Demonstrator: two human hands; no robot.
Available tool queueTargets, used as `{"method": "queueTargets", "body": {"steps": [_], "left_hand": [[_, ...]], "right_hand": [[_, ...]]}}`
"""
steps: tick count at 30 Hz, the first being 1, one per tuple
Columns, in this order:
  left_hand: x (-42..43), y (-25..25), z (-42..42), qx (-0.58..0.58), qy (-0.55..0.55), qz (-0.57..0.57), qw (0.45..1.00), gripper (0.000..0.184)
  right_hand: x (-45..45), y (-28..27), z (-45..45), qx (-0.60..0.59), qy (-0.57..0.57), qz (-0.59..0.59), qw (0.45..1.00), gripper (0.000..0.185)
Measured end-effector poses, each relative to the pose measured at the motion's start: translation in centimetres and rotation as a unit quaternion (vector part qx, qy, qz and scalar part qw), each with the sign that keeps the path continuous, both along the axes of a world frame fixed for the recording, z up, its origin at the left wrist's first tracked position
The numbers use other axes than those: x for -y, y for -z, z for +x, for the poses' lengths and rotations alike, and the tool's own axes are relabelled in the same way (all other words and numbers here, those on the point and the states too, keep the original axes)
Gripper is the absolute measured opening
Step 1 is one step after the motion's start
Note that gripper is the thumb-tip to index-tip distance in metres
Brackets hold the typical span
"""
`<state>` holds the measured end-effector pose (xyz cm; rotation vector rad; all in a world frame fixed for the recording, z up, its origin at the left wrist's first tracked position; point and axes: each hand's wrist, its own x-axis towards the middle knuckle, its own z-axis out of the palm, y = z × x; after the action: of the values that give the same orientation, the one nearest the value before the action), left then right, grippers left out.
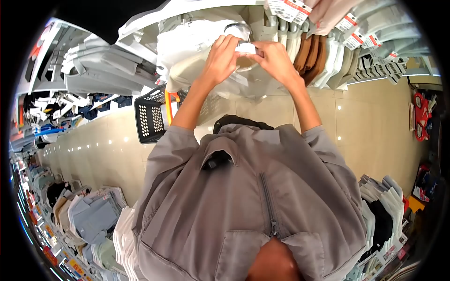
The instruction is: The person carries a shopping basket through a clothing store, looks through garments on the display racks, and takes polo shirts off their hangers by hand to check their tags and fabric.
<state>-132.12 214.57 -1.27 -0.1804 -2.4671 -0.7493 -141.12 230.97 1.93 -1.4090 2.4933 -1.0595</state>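
Note:
My left hand (220,58) and my right hand (275,61) meet in front of the clothes rack, both with fingers closed in a pinch. Between their fingertips is a small white piece (245,48), which looks like a tag or label; its exact kind is too small to tell. Pale, partly see-through material (241,84) hangs below the hands. Behind and left of them are white garments (180,44) and a cream garment (187,72) on the rack.
A black shopping basket (149,117) with an orange handle (168,107) is left of my forearm. Brown garments (311,54) and a striped garment (379,70) hang at right. Grey garments (103,70) hang at left. More clothes (96,213) stand behind me on a tiled floor (363,114).

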Motion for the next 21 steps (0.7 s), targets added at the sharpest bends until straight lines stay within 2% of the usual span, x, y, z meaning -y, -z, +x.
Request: {"method": "queueTargets", "body": {"steps": [11, 15, 16, 17, 19, 21], "left_hand": [[5.2, -2.8, -0.7, -0.035, 0.018, -0.029, 0.999, 0.024], [6.6, -3.0, -0.4, -0.007, -0.011, -0.039, 0.999, 0.029], [6.3, -5.2, 0.2, 0.05, 0.023, 0.009, 0.998, 0.036], [6.3, -5.8, 0.3, 0.049, 0.025, 0.01, 0.998, 0.036], [6.8, -6.8, 0.2, -0.044, 0.032, 0.016, 0.998, 0.033], [7.7, -8.2, -0.1, -0.047, 0.03, 0.006, 0.998, 0.032]], "right_hand": [[4.5, -3.8, -1.1, -0.1, -0.028, 0.038, 0.994, 0.032], [5.6, -3.9, -0.9, -0.117, -0.037, 0.003, 0.992, 0.033], [5.8, -4.9, -0.5, -0.115, -0.038, 0.039, 0.992, 0.03], [6.2, -5.8, -0.3, -0.116, -0.039, 0.073, 0.99, 0.027], [6.5, -7.3, -0.9, -0.118, -0.051, 0.059, 0.99, 0.026], [7.0, -9.1, -0.7, -0.139, -0.053, 0.003, 0.989, 0.024]]}}
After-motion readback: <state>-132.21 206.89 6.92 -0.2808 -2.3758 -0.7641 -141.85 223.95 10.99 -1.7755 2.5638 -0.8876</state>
